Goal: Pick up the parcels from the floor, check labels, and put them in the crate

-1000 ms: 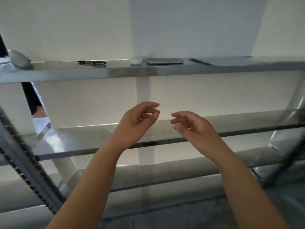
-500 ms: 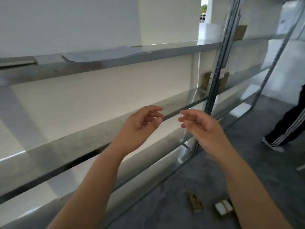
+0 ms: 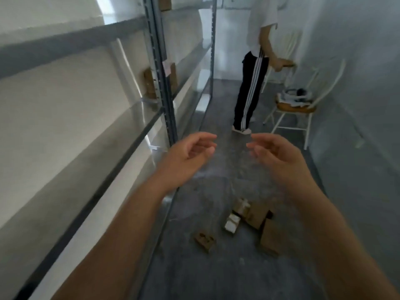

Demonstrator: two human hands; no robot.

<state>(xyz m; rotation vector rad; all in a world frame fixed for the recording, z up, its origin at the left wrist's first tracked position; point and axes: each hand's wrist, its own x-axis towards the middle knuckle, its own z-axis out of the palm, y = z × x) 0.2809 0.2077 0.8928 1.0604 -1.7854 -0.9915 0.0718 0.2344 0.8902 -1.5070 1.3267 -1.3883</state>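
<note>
Shelving (image 3: 91, 118) runs down the left side, grey metal uprights and long pale boards, with a couple of brown boxes (image 3: 171, 76) tucked on the far bays. Next, the left hand (image 3: 186, 161) is raised in mid-air, fingers loosely curled, its grip released and holding nothing. A clear gap, then the right hand (image 3: 279, 159) at the same height, fingers likewise half-curled toward its partner, grip released, nothing in it. The two hands face each other but are apart, not touching.

Down on the grey floor (image 3: 194, 273), below and between the forearms, lie the parcels (image 3: 251, 215): a small brown one (image 3: 204, 241) alone to the left, then a cluster of a white-topped packet (image 3: 232, 223), a labelled carton and two larger brown boxes, the rightmost partly hidden by the right forearm. All are blurred, so labels cannot be read. They sit well apart from both hands.

Further back, centre-right, another person (image 3: 253, 83) stands in black trousers with white side stripes and a white top. To the right, a white chair (image 3: 296, 109) with a wooden seat carries a heap of something pale, against the white wall.
</note>
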